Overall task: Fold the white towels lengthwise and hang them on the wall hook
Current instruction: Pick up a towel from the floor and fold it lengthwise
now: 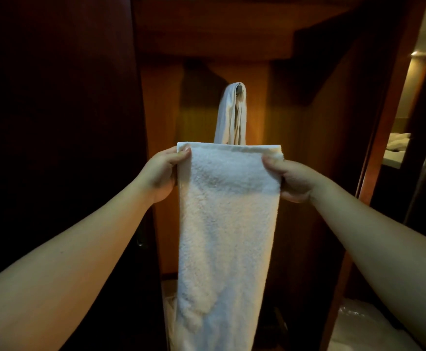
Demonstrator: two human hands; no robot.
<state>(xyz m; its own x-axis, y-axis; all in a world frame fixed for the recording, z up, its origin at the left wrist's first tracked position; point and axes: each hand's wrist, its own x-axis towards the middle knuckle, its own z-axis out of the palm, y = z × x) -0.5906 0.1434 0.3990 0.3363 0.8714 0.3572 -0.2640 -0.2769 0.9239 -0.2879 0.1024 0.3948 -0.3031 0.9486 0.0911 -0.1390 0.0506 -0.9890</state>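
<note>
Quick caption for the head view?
Both hands, left hand and right hand, pinch a folded white terry towel before another white towel on the wall hook.

Both bare forearms reach forward and slightly up, converging toward the centre, the left hand [162,171] and the right hand [291,179] level with each other, each with thumb on the near side pinching a top corner of the folded white towel [227,224].

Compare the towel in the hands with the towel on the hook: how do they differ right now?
The held towel hangs flat and wide, pinched at its top corners by the left hand and right hand; the hung towel is bunched narrow, draped over the wall hook. The held one is nearer the camera and hides the hung one's lower part. Both are white.
</note>
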